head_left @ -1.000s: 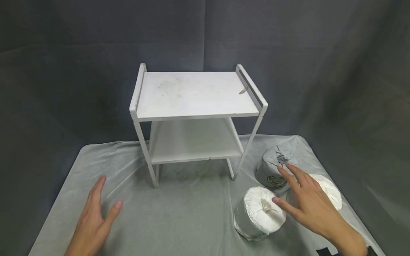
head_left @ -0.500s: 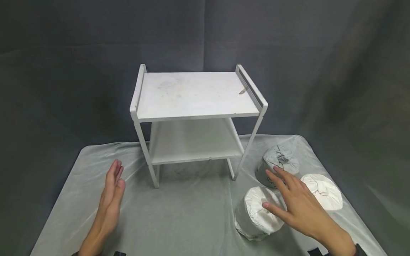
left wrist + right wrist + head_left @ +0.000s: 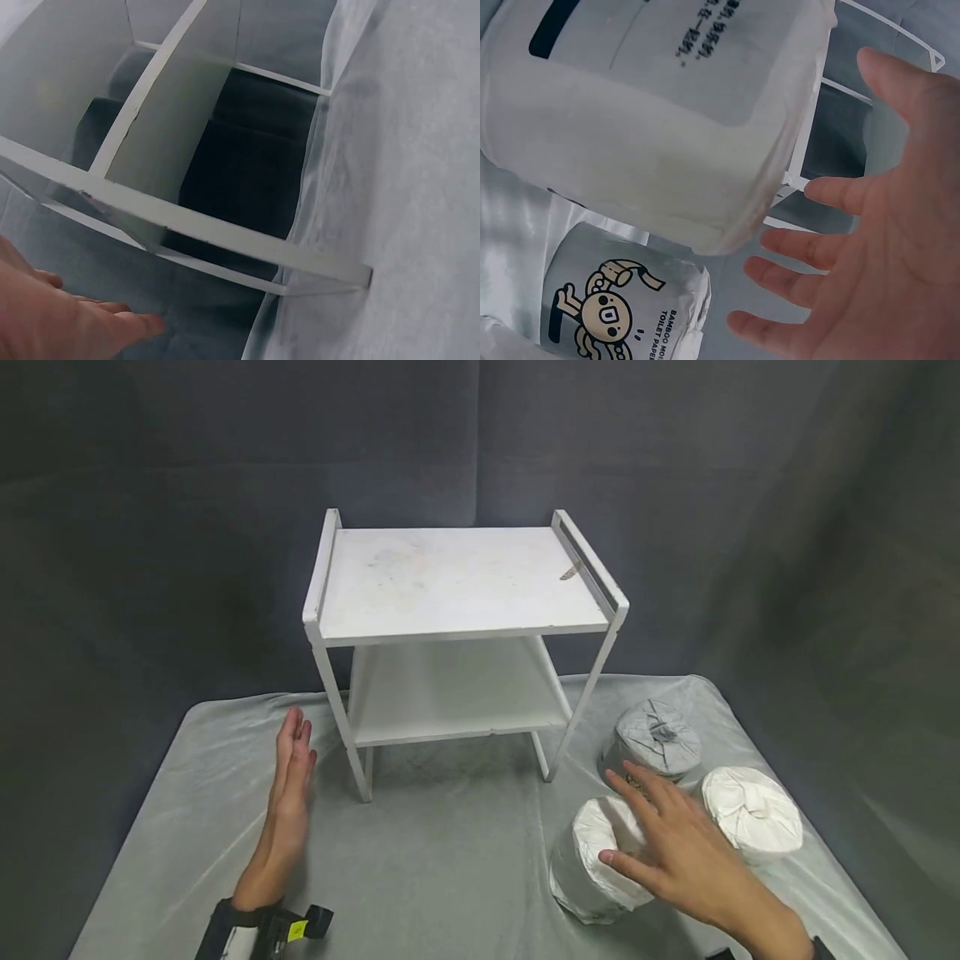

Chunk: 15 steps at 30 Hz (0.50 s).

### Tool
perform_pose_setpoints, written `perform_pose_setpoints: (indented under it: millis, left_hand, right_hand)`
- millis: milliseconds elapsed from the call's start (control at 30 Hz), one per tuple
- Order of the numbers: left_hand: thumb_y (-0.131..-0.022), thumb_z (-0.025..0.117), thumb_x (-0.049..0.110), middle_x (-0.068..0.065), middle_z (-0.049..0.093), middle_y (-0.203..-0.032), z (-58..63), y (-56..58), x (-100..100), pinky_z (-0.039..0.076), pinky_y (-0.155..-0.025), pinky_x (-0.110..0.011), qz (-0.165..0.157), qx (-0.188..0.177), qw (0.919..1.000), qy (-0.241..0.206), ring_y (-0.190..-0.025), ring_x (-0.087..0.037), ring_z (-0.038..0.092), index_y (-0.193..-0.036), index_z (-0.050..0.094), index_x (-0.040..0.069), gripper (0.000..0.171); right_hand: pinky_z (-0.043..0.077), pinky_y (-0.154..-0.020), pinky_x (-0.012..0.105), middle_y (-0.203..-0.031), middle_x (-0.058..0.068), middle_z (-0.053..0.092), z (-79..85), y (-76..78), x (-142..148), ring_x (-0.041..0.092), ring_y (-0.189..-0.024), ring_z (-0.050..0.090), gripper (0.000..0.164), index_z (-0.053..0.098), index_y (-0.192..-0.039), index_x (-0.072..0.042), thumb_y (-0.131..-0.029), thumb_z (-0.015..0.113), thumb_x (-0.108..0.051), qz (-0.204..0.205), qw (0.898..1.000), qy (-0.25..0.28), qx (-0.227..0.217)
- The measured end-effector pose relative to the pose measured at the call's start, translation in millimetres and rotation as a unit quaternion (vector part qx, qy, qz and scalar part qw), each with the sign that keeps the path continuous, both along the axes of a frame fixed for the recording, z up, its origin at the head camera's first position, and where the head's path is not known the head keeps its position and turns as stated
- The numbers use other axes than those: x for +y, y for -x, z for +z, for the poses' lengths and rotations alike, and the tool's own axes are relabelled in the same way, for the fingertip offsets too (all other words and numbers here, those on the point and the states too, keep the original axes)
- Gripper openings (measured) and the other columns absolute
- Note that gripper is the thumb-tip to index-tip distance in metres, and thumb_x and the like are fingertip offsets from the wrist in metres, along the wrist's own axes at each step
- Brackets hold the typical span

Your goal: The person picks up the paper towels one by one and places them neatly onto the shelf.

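Note:
My left hand [image 3: 288, 797], its fingers straight, hovers left of the white two-tier shelf [image 3: 465, 583], apart from its front leg. In the left wrist view the fingertips [image 3: 146, 324] show below the shelf frame [image 3: 225, 232]. My right hand [image 3: 686, 852] is spread over the front wrapped toilet paper roll [image 3: 585, 877] and hides part of it. Behind it stand a grey-topped toilet paper roll [image 3: 660, 739] and a white-topped one [image 3: 753, 814]. In the right wrist view a gap separates the fingers from the near roll [image 3: 645, 150]. Nothing is held.
A grey cloth [image 3: 450, 868] covers the table under the shelf and rolls. Dark drapes [image 3: 225, 510] hang behind and to both sides. The shelf has a lower board [image 3: 457, 693]. A wrist camera [image 3: 318, 920] sits on my left forearm.
My left hand has moved forward and right, toward the shelf's left leg, and turned edge-on. My right hand has drifted left over the front roll. The shelf and rolls have stayed put.

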<state>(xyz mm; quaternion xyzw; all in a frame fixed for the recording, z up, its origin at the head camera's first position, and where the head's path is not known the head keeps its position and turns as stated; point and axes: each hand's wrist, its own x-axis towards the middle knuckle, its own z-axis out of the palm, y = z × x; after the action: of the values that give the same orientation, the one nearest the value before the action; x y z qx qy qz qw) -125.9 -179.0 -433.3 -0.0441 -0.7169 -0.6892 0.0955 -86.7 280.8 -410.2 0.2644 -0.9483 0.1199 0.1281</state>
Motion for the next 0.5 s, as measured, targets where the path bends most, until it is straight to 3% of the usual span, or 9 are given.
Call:
perform_pose_setpoints:
  millis: [100,300,500]
  left_hand:
    - [-0.114,0.022,0.042,-0.007,-0.009,-0.178,-0.6,5.6,2.1,-0.004,-0.130,-0.055,-0.007,0.016,0.9998,-0.011,-0.164,-0.030,-0.006,-0.170,-0.006,0.015,0.069]
    - [-0.114,0.021,0.043,-0.005,-0.010,-0.178,-0.2,16.4,9.9,-0.006,-0.130,-0.056,-0.009,0.013,0.9998,0.014,-0.164,-0.029,-0.008,-0.170,-0.009,0.016,0.069]
    - [-0.114,0.021,0.046,-0.009,-0.012,-0.178,-3.7,26.1,18.5,-0.010,-0.128,-0.058,-0.034,0.050,0.9978,-0.029,-0.164,-0.031,-0.011,-0.170,-0.009,0.014,0.071]
  right_hand:
    - [0.048,-0.098,0.069,-0.159,0.017,0.046,-2.0,-1.7,-1.6,0.047,-0.135,0.054,0.092,0.042,-0.162,-0.018,-0.088,0.081,-0.057,0.000,1.000,-0.002,-0.006]
    - [0.049,-0.097,0.070,-0.159,0.018,0.045,-5.5,-2.7,-3.3,0.045,-0.137,0.051,0.096,0.041,-0.163,-0.016,-0.088,0.081,-0.061,0.012,1.000,-0.007,-0.004]
    - [0.048,-0.100,0.068,-0.159,0.019,0.045,-7.7,-2.1,-4.5,0.042,-0.141,0.048,0.099,0.041,-0.163,-0.015,-0.086,0.080,-0.064,0.025,1.000,-0.012,0.008]
